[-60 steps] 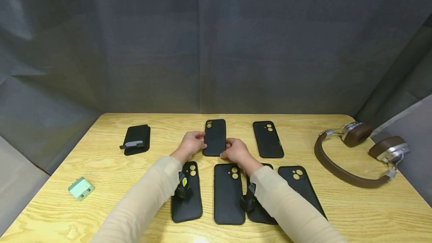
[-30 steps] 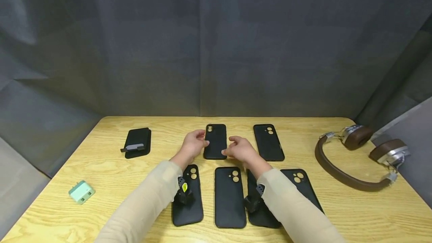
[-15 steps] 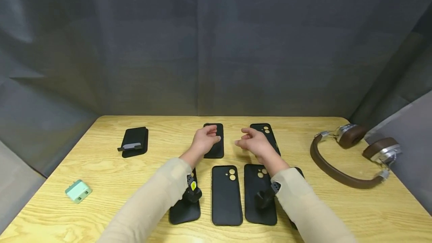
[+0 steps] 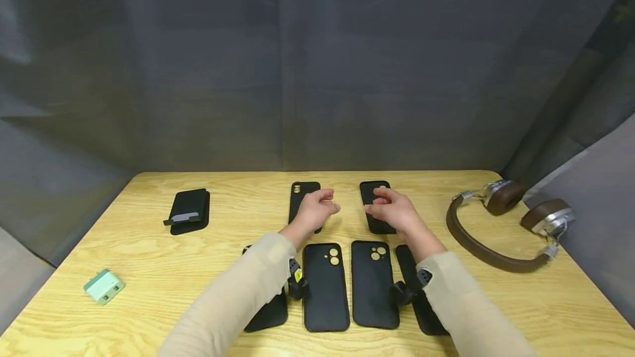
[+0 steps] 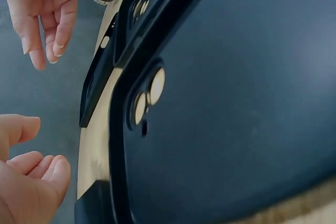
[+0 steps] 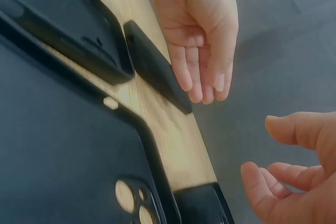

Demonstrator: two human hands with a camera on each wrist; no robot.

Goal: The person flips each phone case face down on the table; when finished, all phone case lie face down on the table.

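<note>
Several black phone cases lie in two rows on the wooden table [image 4: 149,258]. My left hand [image 4: 319,209] hovers with loosely curled fingers beside the back middle case [image 4: 299,198] and holds nothing. Just to its right, my right hand [image 4: 389,209] hangs over the back right case [image 4: 371,190], fingers relaxed and empty. Two front cases [image 4: 324,291] [image 4: 374,288] lie in full view, while my sleeves cover the outer two. In the left wrist view a front case [image 5: 220,119] fills the frame, with my left hand [image 5: 29,179] at the lower left. The right wrist view shows my right hand [image 6: 294,171] in the air, facing the left hand [image 6: 202,35].
A black folded wallet-like item [image 4: 188,211] lies at the back left. A small mint-green charger [image 4: 103,286] sits near the left front edge. Brown headphones [image 4: 501,225] rest at the right edge. Dark cloth walls surround the table.
Both hands have let go of the back middle case and drifted right. The right hand now hangs over the back right case. The head view has shifted rightward.
</note>
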